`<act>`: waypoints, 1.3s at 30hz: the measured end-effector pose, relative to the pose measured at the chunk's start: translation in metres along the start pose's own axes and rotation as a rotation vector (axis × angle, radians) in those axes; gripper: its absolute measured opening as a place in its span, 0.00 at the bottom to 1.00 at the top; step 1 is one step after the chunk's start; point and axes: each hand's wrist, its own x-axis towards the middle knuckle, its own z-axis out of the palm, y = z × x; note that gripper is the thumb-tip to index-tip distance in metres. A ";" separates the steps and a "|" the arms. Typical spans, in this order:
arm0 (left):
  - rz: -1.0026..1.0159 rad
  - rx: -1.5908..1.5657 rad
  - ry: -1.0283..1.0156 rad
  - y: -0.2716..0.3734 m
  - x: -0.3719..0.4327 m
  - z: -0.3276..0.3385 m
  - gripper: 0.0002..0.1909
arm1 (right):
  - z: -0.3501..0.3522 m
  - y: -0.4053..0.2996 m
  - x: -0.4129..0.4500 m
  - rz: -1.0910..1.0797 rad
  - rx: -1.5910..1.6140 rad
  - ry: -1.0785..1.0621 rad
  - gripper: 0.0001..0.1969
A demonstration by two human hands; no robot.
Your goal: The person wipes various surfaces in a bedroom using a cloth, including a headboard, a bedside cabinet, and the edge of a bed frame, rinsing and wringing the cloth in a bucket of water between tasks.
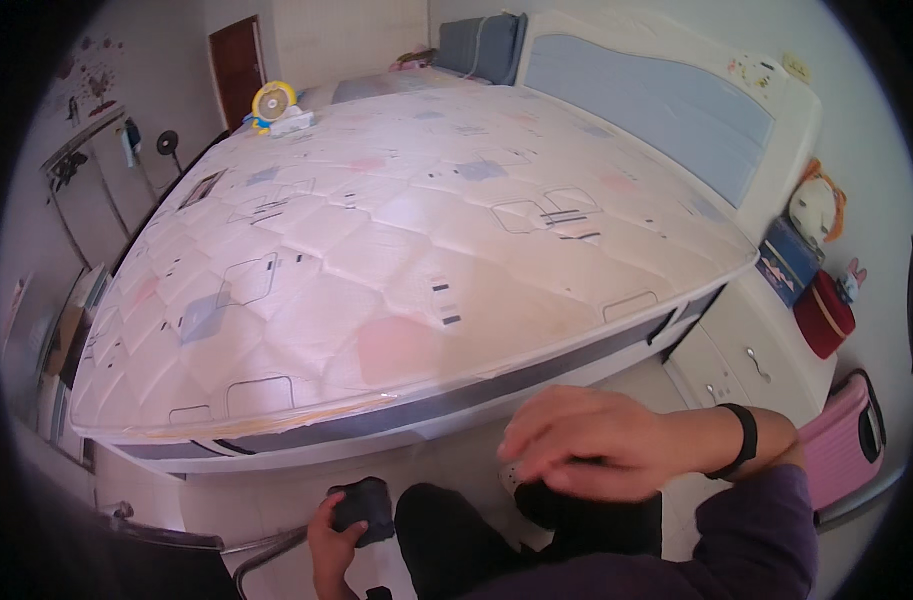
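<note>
My left hand (335, 532), low and left of my knees, grips a small dark object (366, 511), whose kind I cannot tell. My right hand (584, 442) is raised over my right leg, slightly blurred, with a black band (740, 441) on its wrist. Its fingers are bent and partly overlap, and nothing shows between them. Beyond both hands lies a large bare mattress (426, 240) with a quilted, patterned cover, on a bed base (396, 446).
A cream nightstand (764, 352) bears a red box (824, 315), a blue box (786, 262) and plush toys. A pink suitcase (846, 442) stands at the right. A yellow toy-shaped fan (274, 103) sits on the mattress's far left. Metal tubing (269, 541) is at lower left.
</note>
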 end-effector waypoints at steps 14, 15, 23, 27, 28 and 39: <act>0.729 -0.337 -0.704 0.124 0.034 0.020 0.20 | 0.047 0.168 -0.159 0.139 -0.581 -0.657 0.13; 0.722 -0.325 -0.690 0.134 0.038 0.030 0.20 | 0.051 0.176 -0.162 0.122 -0.570 -0.659 0.13; 0.506 -0.193 -0.787 0.183 0.085 0.114 0.16 | 0.034 0.204 -0.119 0.008 -0.153 -0.579 0.13; 0.021 -0.269 -0.798 0.198 0.095 0.131 0.23 | 0.005 0.209 -0.112 0.030 -0.160 -0.717 0.08; 0.005 -0.266 -0.790 0.205 0.097 0.134 0.23 | 0.003 0.212 -0.114 0.027 -0.067 -0.467 0.07; -0.041 0.302 -0.526 0.309 0.072 0.161 0.22 | -0.038 0.217 -0.117 0.363 -0.123 -0.399 0.09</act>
